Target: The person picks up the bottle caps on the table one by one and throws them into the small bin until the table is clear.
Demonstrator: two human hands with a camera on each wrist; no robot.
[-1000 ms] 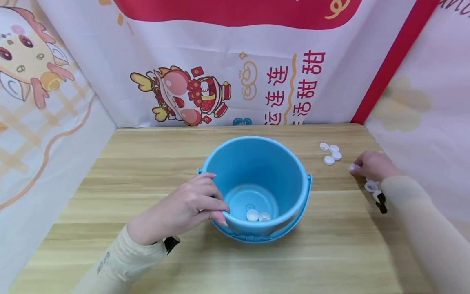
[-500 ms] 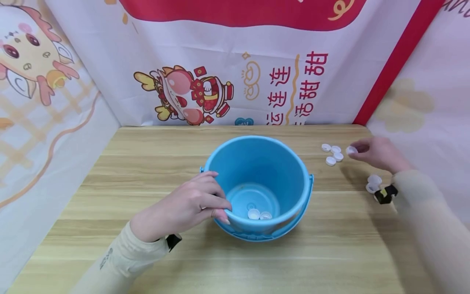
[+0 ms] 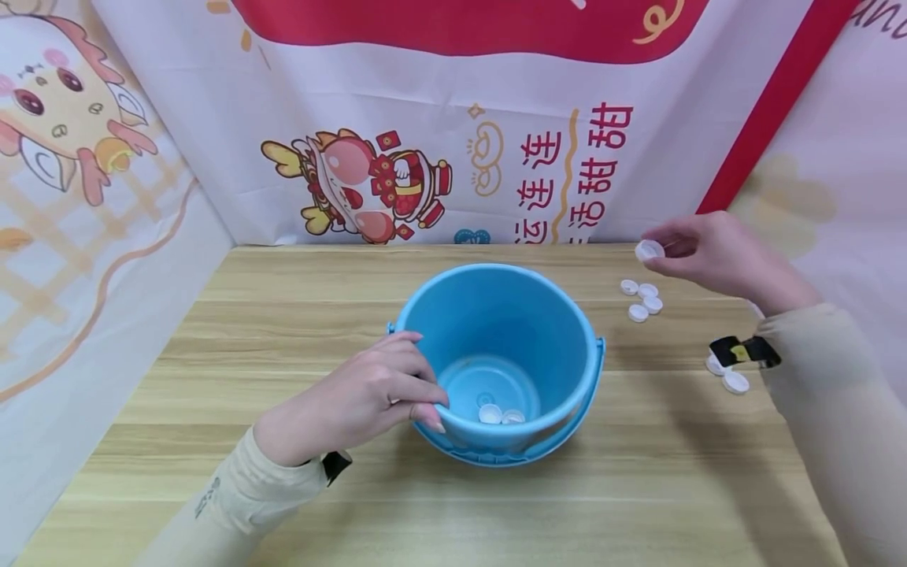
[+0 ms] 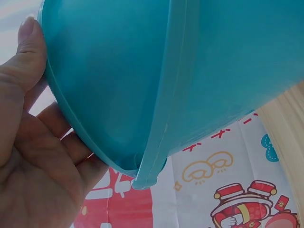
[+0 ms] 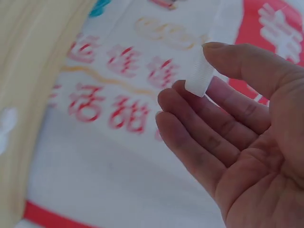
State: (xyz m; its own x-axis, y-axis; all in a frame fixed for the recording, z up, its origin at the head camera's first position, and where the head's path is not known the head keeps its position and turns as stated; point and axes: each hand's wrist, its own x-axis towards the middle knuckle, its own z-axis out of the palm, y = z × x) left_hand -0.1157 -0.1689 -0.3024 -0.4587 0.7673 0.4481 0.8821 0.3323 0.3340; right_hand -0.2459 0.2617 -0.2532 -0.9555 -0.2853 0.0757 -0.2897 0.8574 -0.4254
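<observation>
With our left hand we grip the blue bucket by its rim, fingers reaching over the edge and thumb on the side nearest us. Seen from the left wrist, the fingers pass behind that edge, so their tips are hidden. The bucket stands on the wooden surface between our two hands, well apart from the right one, with its handle hanging down on our side.

In our right hand we pinch a white cap between thumb and fingers, holding it up off the surface. The right wrist view shows this cap edge-on, with fine ridges along its side.

Four loose caps lie close together on the surface, below the right hand and nearer to us than the cap it holds. Two more caps lie just beside the right wrist's black strap, on our side of that hand. Inside the bucket, to the right of our left hand, two caps rest side by side on the bottom.

We wear pale sleeves on both arms. Beyond both hands hangs a white cloth with red lettering and a cartoon figure turned sideways.
</observation>
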